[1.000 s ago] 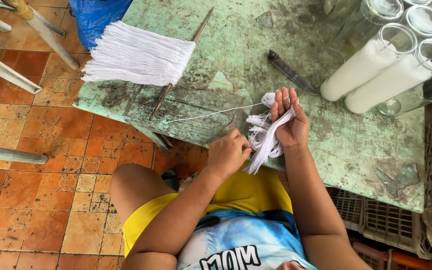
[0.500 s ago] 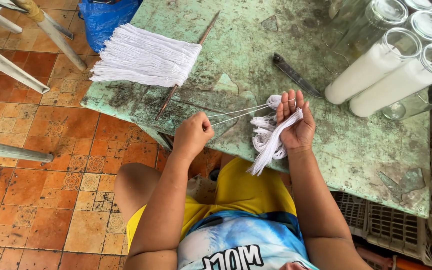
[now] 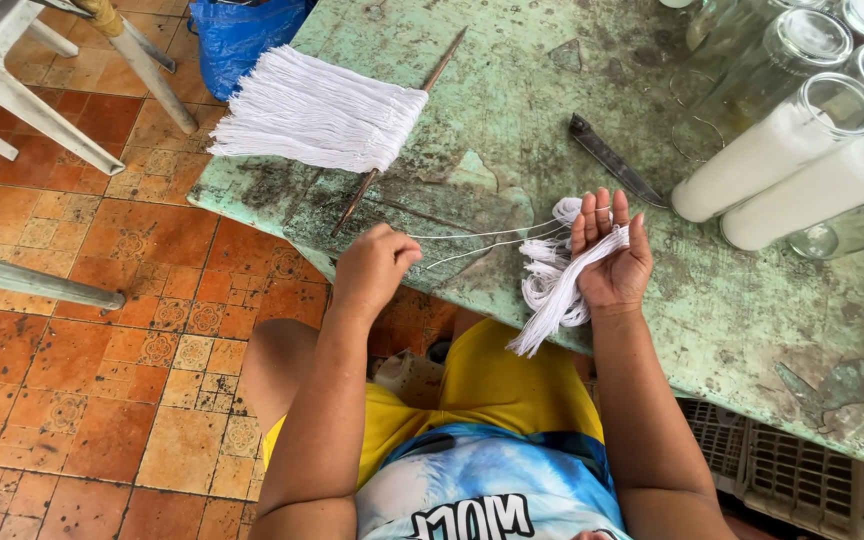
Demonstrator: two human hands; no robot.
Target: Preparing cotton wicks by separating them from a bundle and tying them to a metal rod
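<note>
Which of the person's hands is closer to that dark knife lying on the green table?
The right hand. Its raised fingertips sit just below the knife, holding a bundle of white strings. The left hand is well off to the knife's left, pulling a strand.

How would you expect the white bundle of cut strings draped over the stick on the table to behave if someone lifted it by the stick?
The white string bundle would probably droop limply on both sides of the thin stick, since the strands lie flat and loose. It looks light for its bulk. Strands could slide off, as nothing visibly ties them.
</note>
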